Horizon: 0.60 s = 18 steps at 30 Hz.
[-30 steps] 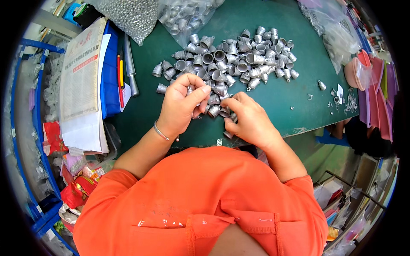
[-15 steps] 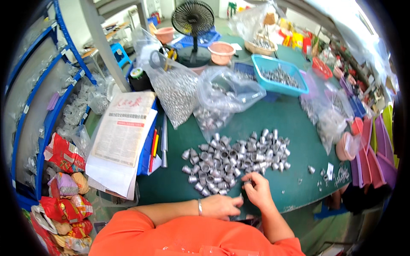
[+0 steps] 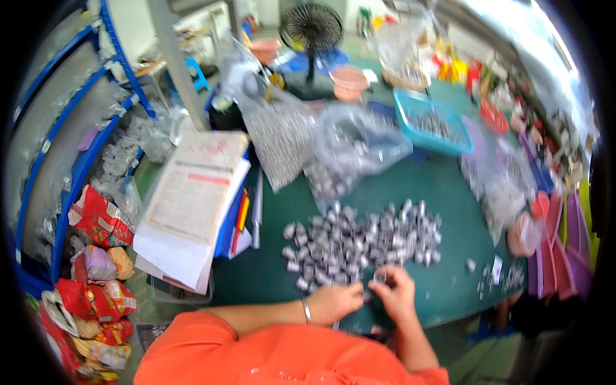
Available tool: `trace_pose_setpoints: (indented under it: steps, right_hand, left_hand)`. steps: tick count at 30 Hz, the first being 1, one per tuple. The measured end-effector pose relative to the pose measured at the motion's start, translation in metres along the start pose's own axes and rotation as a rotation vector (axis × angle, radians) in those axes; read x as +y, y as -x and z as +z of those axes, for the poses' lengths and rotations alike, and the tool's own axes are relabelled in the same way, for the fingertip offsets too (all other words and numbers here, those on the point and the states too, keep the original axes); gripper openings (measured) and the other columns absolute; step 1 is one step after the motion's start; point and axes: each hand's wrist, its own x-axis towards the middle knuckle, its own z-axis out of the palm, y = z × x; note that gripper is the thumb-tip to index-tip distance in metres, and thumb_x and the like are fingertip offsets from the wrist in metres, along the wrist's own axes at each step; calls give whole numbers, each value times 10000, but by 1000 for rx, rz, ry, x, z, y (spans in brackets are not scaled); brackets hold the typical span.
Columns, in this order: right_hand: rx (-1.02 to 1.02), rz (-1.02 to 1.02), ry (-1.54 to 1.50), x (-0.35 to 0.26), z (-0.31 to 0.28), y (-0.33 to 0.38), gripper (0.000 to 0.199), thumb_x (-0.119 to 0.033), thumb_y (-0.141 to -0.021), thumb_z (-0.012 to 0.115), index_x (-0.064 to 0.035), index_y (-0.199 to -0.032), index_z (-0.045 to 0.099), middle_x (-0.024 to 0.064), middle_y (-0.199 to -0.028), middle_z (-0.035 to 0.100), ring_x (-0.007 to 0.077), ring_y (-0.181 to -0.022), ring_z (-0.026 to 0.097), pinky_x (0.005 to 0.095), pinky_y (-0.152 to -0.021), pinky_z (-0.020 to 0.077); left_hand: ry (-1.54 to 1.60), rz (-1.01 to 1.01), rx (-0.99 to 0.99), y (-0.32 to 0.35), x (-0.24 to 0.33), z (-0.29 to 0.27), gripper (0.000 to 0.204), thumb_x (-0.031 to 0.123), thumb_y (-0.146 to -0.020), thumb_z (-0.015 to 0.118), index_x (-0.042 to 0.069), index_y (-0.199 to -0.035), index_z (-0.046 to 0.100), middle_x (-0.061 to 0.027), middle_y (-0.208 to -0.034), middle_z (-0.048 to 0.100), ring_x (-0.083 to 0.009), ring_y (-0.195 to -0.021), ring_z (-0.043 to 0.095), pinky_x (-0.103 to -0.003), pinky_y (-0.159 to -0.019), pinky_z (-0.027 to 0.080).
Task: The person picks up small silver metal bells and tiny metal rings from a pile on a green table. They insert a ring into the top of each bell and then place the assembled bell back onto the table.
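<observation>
A green desk (image 3: pixel 443 192) fills the middle, with a blue shelf rack (image 3: pixel 122 54) off to the left. A stack of papers (image 3: pixel 192 192), newspaper on top, sits at the desk's left side. Farther back stand a black fan (image 3: pixel 311 29), 2 clear bags (image 3: pixel 356 138) of silvery pieces and a light-blue basket (image 3: pixel 443 146) holding more metal bits. Nearer the person, grey metal cups (image 3: pixel 359 237) lie heaped and jumbled on the desk.

The left hand (image 3: pixel 335 303), a bracelet (image 3: pixel 307 311) at its wrist, is just in front of the heap; its fingers are curled, but blur hides whether they grip anything. The right hand (image 3: pixel 396 294) is beside it, thumb and fingers closed on 1 small cup (image 3: pixel 380 278), held at the near edge of the heap, its round mouth showing.
</observation>
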Motion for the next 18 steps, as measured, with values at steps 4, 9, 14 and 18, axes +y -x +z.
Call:
trace_pose_setpoints:
  steps: [4,9,14,18]
  right_hand:
    - [85,-202,-50,-16,-4,-6,345,-84,-597,796,-40,-904,644,83,-923,561,171,-754,523,267,-631,440]
    - [108,-221,-280,-13,-3,3,339,-64,-615,789,-54,-925,652,46,-936,522,133,-754,486,250,-663,427]
    - [-182,222,-1164,-1,-5,9,297,-55,-836,615,20,-1118,557,79,-974,558,152,-853,551,277,-718,471]
    - [-304,307,-1623,0,-3,8,338,-73,-883,523,24,-1204,483,134,-1027,564,193,-902,561,324,-748,482]
  left_hand:
    - [146,-23,161,-1,-14,-5,156,92,-727,667,71,-865,595,-104,-888,556,-262,-774,580,-343,-647,500]
    - [387,-251,304,-1,-4,-23,128,-44,-713,675,15,-803,606,-62,-818,559,-114,-608,532,-224,-520,421]
    - [409,-247,282,-6,-2,-28,101,-23,-743,655,15,-827,614,-68,-816,578,-121,-605,565,-228,-520,448]
    - [435,-207,320,-6,-2,-27,111,-47,-736,654,8,-824,613,-75,-808,585,-127,-619,572,-222,-518,455]
